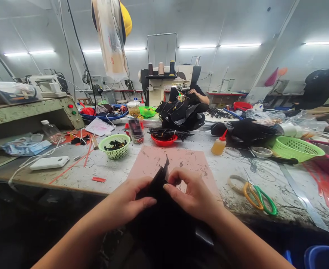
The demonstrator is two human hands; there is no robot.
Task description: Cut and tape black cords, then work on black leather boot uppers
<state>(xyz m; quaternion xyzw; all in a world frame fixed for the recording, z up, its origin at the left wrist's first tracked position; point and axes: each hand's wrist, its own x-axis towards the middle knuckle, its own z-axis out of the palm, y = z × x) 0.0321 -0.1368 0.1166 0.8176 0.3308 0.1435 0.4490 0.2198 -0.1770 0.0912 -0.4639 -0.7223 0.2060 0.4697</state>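
Note:
A dark, flexible piece of black material (159, 183) stands up between my two hands, over the near edge of a pinkish board (191, 164). My left hand (135, 198) grips its left side, thumb in front and fingers behind. On the other side my right hand (191, 190) pinches its edge between thumb and forefinger. The lower part of the piece merges with the dark area beneath, so I cannot tell where it ends.
A green basket (115, 151) of black parts and a red bowl (164, 140) of black strips stand beyond the board. At right are a glue bottle (218, 145), scissors (261, 198) and a tape roll (234, 183). A white power bank (49, 163) lies left. A person (199, 95) works behind.

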